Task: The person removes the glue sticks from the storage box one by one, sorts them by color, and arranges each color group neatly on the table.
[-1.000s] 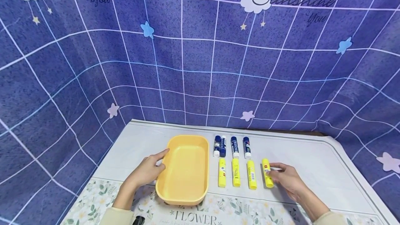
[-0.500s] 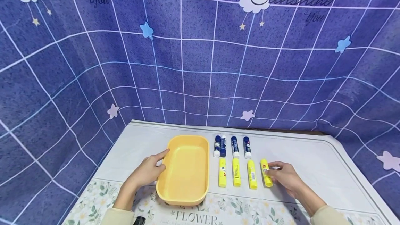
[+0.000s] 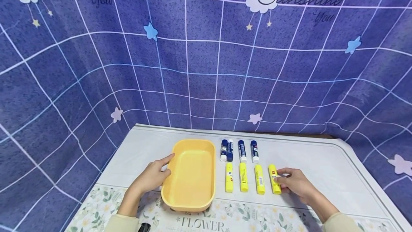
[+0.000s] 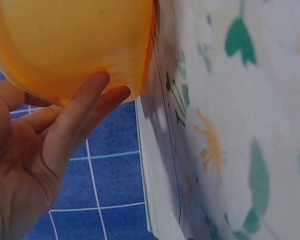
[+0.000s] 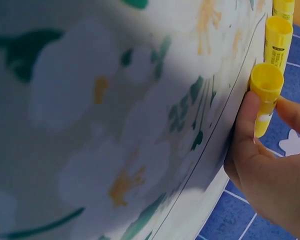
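Observation:
My left hand (image 3: 151, 175) holds the left rim of a yellow plastic tray (image 3: 165, 199). In the left wrist view, two fingers (image 4: 82, 107) lie against the tray's outer wall. My right hand (image 3: 297, 183) pinches the rightmost yellow glue stick (image 3: 274, 179) between thumb and fingers, close over the table. Seen from the right wrist, its round yellow end (image 5: 266, 82) faces the camera. To its left lie three more yellow glue sticks, (image 3: 259, 180) the nearest of them beside the held one, spaced in a row.
Behind the yellow row lie several blue-and-white glue sticks (image 3: 242, 151), the two leftmost side by side. A white table cover (image 3: 309, 156) with a floral front band (image 3: 251, 217) lies beneath. A blue gridded curtain (image 3: 206, 63) hangs behind. A small black object (image 3: 144, 227) shows at the front edge.
The right hand has shifted the rightmost yellow glue stick slightly left, nearer the row. The left hand stays on the tray, which has hardly moved.

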Available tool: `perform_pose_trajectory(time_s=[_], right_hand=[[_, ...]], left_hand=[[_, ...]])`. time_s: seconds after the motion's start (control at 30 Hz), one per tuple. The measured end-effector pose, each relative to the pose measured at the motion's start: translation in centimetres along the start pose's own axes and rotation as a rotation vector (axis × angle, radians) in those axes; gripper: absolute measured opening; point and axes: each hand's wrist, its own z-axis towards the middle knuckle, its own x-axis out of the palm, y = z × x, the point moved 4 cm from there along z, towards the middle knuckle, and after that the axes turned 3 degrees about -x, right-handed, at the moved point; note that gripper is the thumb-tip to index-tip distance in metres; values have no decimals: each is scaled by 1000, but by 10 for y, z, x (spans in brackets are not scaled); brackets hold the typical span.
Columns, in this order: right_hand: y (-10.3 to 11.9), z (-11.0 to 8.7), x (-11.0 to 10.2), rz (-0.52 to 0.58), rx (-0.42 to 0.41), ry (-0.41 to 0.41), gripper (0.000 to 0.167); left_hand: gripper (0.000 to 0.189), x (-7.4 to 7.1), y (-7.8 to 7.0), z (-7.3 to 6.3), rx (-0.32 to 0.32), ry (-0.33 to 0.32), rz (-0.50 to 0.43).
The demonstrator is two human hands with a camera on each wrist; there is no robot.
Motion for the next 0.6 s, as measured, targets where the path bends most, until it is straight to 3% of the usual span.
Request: perform_pose_trajectory(time_s=[0.47,0.6], right_hand=[[3,2,-6,-57,14,1,72],[6,0,-15,22,-35,-13,77]], left_hand=[[65,0,-1,1,23,2,-12],[73,-2,-1,-2,48,-13,70]])
